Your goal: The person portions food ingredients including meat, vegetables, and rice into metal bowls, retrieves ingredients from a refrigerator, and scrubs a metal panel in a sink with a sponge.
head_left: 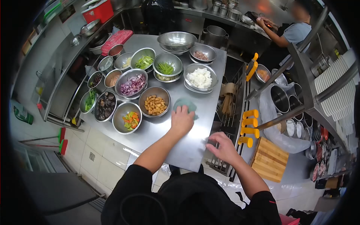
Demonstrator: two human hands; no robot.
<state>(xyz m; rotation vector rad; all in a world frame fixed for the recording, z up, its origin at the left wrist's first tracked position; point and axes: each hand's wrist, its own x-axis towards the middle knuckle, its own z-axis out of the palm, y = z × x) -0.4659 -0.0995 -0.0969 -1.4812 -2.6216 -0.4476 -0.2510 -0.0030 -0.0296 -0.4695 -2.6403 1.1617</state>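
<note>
My left hand presses down on a green cloth on the steel table, its fingers over the near edge of the cloth. Off the table's right edge hangs my right hand, loosely bent, thumb and fingers apart and holding nothing. Left of the cloth is a steel bowl of brown cubed pieces. Beyond the cloth, a bowl of white crumbly food rests on another bowl. A bowl of cut orange and green peppers sits at the near left.
Several more bowls fill the table's far left, with sliced purple onion, dark mushrooms and cut greens. To the right are yellow-handled tools, a wooden cutting board and a plate rack. A person works at the back right.
</note>
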